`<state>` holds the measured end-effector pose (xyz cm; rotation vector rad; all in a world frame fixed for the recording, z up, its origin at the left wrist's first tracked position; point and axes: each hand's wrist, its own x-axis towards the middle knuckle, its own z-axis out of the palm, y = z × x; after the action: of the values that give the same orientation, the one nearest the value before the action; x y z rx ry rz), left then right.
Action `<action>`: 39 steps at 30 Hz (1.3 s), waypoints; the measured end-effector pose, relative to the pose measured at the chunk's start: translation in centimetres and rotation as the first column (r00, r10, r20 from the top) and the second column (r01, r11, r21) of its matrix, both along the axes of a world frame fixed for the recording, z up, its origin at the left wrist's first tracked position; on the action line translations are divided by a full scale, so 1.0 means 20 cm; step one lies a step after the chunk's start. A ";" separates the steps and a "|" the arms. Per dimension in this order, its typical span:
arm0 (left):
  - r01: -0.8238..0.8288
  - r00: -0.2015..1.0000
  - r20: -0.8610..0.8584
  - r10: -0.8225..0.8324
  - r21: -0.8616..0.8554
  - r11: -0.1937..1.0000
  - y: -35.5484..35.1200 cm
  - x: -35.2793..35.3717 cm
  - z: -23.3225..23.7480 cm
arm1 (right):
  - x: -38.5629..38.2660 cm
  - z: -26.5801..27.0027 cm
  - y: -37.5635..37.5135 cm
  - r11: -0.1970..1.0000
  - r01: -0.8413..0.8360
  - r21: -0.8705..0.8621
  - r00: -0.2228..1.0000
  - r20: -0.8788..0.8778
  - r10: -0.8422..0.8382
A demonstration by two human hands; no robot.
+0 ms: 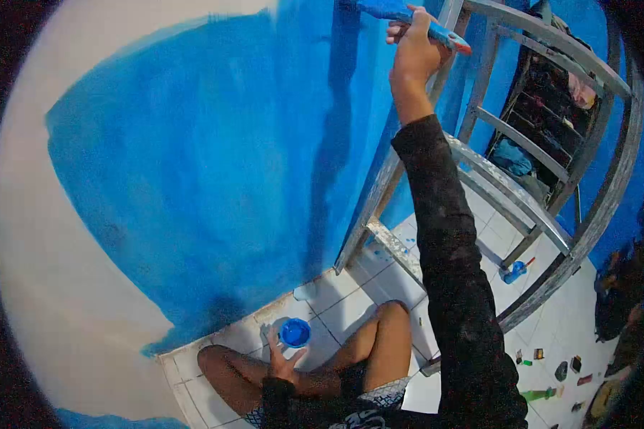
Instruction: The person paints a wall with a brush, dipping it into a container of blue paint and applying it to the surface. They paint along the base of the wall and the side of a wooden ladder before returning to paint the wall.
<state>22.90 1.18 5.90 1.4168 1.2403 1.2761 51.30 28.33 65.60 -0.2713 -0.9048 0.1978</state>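
Observation:
My right hand (416,53) is raised at the top of the view, its fingers closed round the handle of a paintbrush (444,36). Blue paint covers the brush's bristle end, which points left against the painted wall (186,143); the handle's tip is red. Low in front of me, by my bent legs, my left hand (283,363) curls its fingers and thumb about a small cup of blue paint (294,333). Bare off-white wall (28,214) borders the blue area on the left.
A worn ladder (529,175) stands close on my right, behind my raised forearm. Beyond it are a rack (547,107) with cloths and a small blue-stained container (514,272) on the tiled floor (336,297). Several small items lie at lower right, near a green bottle-like object (539,394).

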 end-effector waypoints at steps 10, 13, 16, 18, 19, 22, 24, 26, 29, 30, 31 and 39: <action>0.039 0.997 -0.060 -0.039 0.007 0.999 -0.02 0.01 0.06 | -0.19 -1.34 -0.17 0.862 -0.120 -0.492 0.972 -0.235 0.001; 0.050 0.997 -0.061 -0.052 -0.033 0.998 -0.02 0.02 0.13 | -0.18 -1.78 -0.31 0.797 -0.082 -0.598 0.978 -0.202 -0.051; 0.060 0.998 -0.024 -0.062 -0.045 0.997 -0.05 0.02 0.09 | -0.03 -2.20 -0.18 0.719 -0.214 -0.661 0.950 -0.312 -0.004; 0.077 0.997 0.000 -0.077 -0.020 0.997 -0.04 0.01 0.08 | 0.06 -2.27 -0.04 0.323 0.578 -0.749 0.773 0.376 -0.510; 0.083 0.997 0.009 -0.083 -0.056 0.995 -0.04 0.00 0.09 | 0.03 -2.04 -0.10 0.491 0.398 -0.775 0.902 0.235 -0.361; 0.046 0.999 0.010 -0.046 -0.057 0.997 -0.04 0.01 0.09 | -0.07 -1.25 -0.23 0.759 0.160 -0.631 0.984 0.044 -0.171; 0.013 1.000 0.006 -0.013 -0.027 1.000 -0.03 0.00 0.06 | -0.08 -0.86 -0.24 0.835 0.129 -0.535 0.991 0.089 -0.096; 0.012 0.999 -0.030 -0.013 -0.034 0.999 -0.03 0.00 0.03 | -0.09 -0.51 -0.23 0.943 0.062 -0.327 0.995 0.097 -0.032; 0.011 0.998 -0.066 -0.016 -0.069 0.998 -0.03 0.00 0.03 | -0.12 -0.08 -0.19 0.993 0.072 -0.093 0.987 0.148 -0.057; 0.014 0.998 -0.068 -0.018 -0.069 0.997 -0.03 0.00 0.03 | -0.12 0.02 -0.14 0.997 0.058 -0.045 0.993 0.108 -0.053; 0.015 0.998 -0.058 -0.018 -0.056 0.998 -0.03 0.00 0.03 | -0.12 0.09 -0.09 0.999 0.045 0.004 0.997 0.070 -0.045; 0.010 0.999 -0.051 -0.010 -0.013 1.000 -0.03 0.00 0.07 | -0.13 -0.30 0.01 0.985 -0.060 -0.164 0.998 0.009 0.062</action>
<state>22.88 0.54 7.31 1.4527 1.2715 1.2300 48.66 28.61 59.55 -0.3978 -0.9124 0.3281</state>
